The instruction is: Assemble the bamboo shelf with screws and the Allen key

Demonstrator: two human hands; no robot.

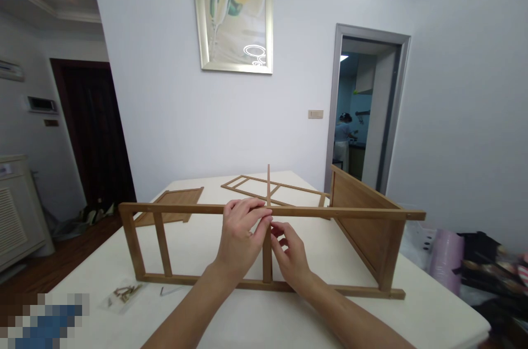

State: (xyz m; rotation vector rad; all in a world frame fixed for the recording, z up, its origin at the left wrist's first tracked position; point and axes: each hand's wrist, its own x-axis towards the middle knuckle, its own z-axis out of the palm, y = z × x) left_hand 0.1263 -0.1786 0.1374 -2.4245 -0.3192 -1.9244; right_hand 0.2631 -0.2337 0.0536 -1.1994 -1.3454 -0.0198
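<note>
A wooden side frame (pixel 190 208) stands on its long edge on the table, with crosspieces between its two rails. My left hand (pixel 243 233) grips the top rail near the middle, its fingers bent over the wood. Just below that rail, my right hand (pixel 292 254) has its fingers curled together beside the middle crosspiece (pixel 267 261); anything between the fingertips is hidden. A thin wooden piece (pixel 268 184), seen edge-on, rises behind the rail at my left fingertips. At the frame's right end, a wooden panel (pixel 355 195) stands upright and reaches back.
A white table (pixel 198 327) carries a clear bag of screws (pixel 124 294) and a hex key (pixel 162 291) at front left. Behind the frame lie a flat wooden panel (pixel 177 197) and another ladder-like frame (pixel 284 186). A person (pixel 343 134) stands beyond the doorway.
</note>
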